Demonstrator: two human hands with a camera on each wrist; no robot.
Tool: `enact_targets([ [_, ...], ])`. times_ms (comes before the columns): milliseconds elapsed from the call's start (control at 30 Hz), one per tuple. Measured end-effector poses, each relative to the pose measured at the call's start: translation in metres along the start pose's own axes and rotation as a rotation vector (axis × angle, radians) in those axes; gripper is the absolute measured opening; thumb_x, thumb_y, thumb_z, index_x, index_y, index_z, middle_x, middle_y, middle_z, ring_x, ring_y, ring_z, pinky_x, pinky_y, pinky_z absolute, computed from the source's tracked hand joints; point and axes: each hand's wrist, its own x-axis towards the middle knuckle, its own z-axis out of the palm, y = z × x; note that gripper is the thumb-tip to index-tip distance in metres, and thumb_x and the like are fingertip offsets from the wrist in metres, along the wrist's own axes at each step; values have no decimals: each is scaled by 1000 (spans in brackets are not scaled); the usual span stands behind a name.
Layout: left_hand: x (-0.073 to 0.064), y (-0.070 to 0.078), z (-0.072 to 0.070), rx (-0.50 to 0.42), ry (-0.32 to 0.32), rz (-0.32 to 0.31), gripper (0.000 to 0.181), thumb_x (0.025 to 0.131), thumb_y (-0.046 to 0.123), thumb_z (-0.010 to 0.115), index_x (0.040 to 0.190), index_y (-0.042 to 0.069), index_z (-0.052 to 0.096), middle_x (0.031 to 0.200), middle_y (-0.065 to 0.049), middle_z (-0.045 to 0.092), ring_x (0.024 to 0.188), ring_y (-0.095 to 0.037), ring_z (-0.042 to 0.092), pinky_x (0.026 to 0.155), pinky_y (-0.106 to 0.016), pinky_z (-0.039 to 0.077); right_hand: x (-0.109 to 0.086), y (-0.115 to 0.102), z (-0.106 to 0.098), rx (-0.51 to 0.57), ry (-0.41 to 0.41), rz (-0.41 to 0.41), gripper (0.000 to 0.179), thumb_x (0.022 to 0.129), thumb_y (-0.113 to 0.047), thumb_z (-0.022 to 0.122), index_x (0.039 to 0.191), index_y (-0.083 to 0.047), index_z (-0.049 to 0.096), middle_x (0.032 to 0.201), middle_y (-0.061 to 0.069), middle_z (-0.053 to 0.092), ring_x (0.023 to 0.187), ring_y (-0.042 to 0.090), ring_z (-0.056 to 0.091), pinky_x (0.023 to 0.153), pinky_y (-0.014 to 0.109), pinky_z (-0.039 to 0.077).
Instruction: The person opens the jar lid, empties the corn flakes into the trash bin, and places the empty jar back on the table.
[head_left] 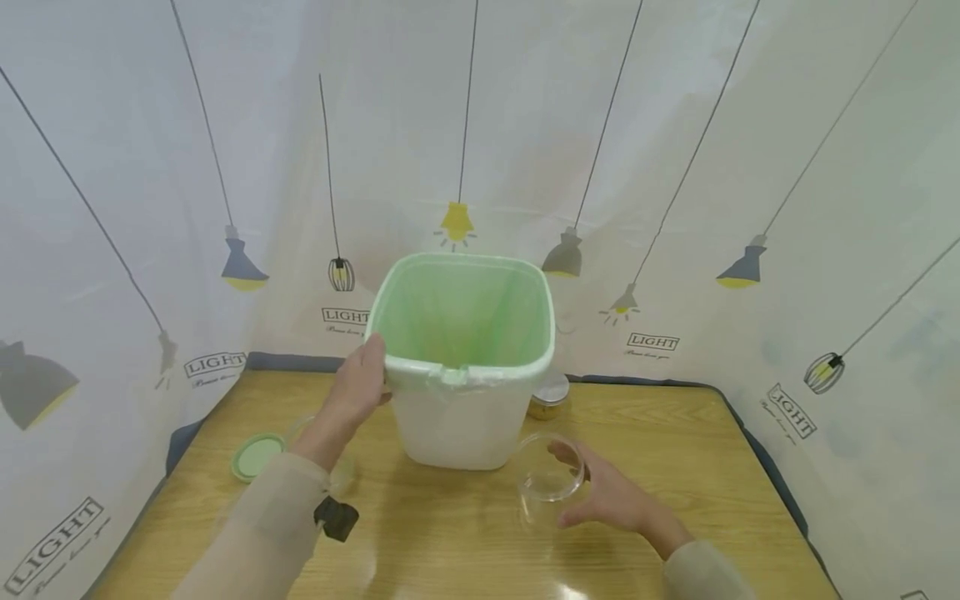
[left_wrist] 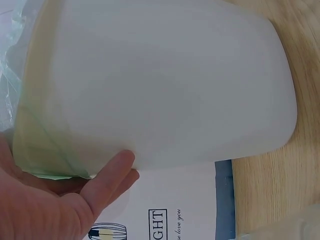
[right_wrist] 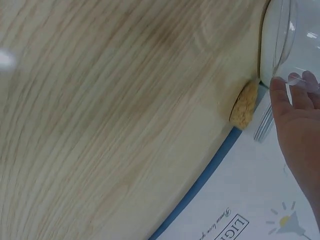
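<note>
A white bin (head_left: 459, 421) with a pale green plastic bag (head_left: 465, 304) lining it and folded over its rim stands at the middle of the table. My left hand (head_left: 360, 379) grips the bin's left side, just under the rim. In the left wrist view that hand (left_wrist: 65, 200) has its fingers against the white wall, beside the bag's overhang. To the right of the bin, a clear round jar (head_left: 534, 504) has its open mouth facing up. Around its right side curls my right hand (head_left: 615, 493), thumb near and fingers behind. The right wrist view shows fingertips on the clear wall.
Behind the bin's right corner stands a small jar (head_left: 551, 393) with a silver lid and yellowish contents. A round green lid (head_left: 257, 457) lies at the left, near a clear container (head_left: 342, 477) partly hidden by my left wrist. A printed curtain (head_left: 675, 167) hangs round the table.
</note>
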Motion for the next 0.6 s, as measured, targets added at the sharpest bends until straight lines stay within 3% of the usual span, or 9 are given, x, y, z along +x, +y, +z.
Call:
enact_targets([
  [233,-1,-1,-2,-1,-30,19,69,100,51,9,135,3,45,134,-20,48,131,-38,46,104,-53,48,4,-3,19,52,-83,-14,98,73,-20,85,151,-17,27,154,13,38,140,39,37,112,63,32],
  [600,-2,-5,-8,20,-94,19,83,97,66,4,150,7,31,151,-24,37,135,-44,42,105,-54,46,16,-25,60,28,-163,-56,103,71,-28,87,153,-24,25,152,12,42,138,34,42,110,59,37],
])
